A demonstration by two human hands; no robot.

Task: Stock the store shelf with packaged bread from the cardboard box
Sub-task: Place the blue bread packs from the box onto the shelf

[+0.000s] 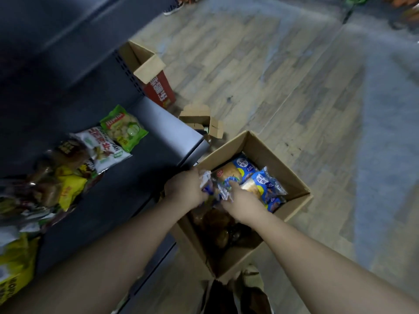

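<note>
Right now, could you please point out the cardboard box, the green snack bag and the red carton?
cardboard box (277,160): head view, bare inner wall.
green snack bag (124,129): head view, front middle.
red carton (161,87): head view, red side.

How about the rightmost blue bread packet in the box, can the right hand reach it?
Probably yes: the rightmost bread packet lies uncovered in the open cardboard box beside the right hand, which grips a second packet.

Dim light falls on a grey wood-plank floor (294,75) bearing an open red-sided carton (159,87).
</note>
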